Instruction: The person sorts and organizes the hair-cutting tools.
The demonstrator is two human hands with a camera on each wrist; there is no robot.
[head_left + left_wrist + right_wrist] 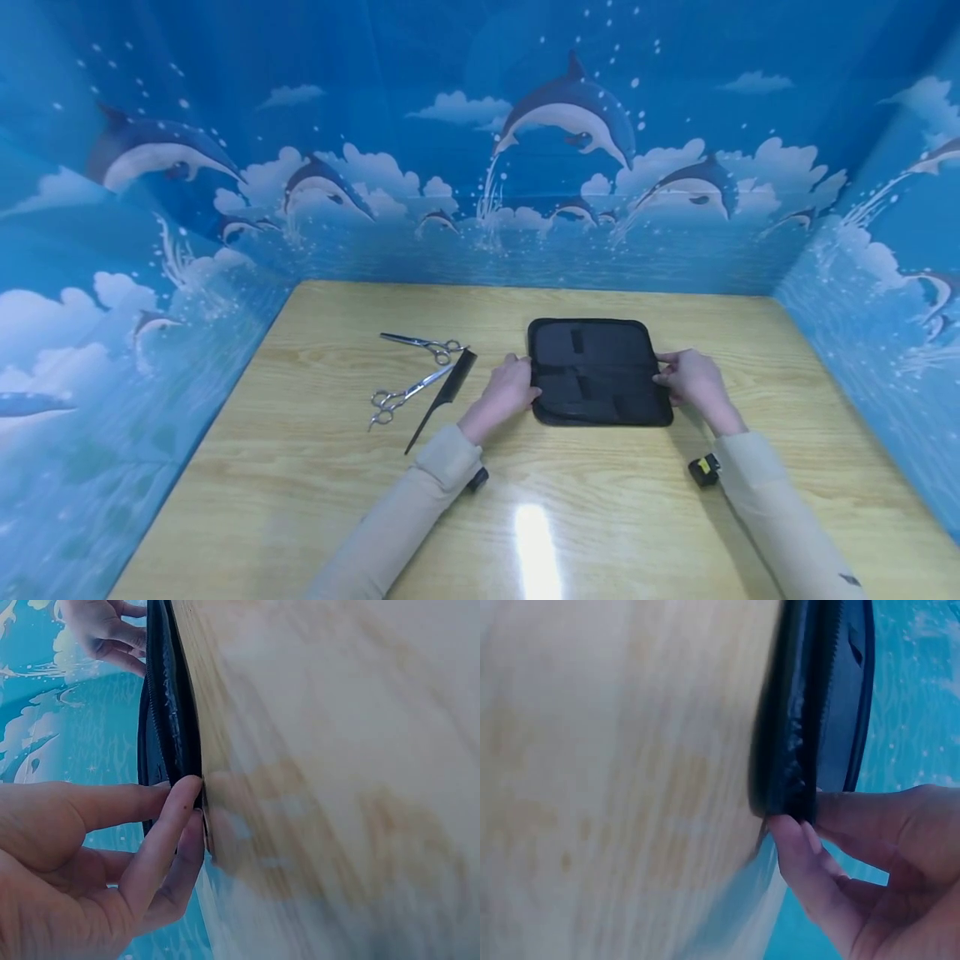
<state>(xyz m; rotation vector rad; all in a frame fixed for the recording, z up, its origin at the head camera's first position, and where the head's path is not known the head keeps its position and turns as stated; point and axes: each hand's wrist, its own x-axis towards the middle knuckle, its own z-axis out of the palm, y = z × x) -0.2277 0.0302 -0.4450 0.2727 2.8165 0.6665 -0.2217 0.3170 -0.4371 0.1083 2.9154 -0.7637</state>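
Observation:
A black zippered case (600, 375) lies unfolded on the table, its inside with dark loops and pockets facing up. At its left edge, my left hand (510, 387) pinches the rim between thumb and fingers. My right hand (693, 379) grips the opposite side edge the same way. In the left wrist view the case's zipper edge (169, 697) runs upward from the fingertips of my left hand (112, 870). The right wrist view shows my right thumb and fingers (802, 862) at the corner of the case (787, 735).
Left of the case lie two pairs of silver hairdressing scissors (408, 340), the lower pair (412, 390) opposite in direction. A black tail comb (452, 383) lies beside them. Blue dolphin-print curtains (420, 250) enclose the wooden table (315, 517) at the back and sides.

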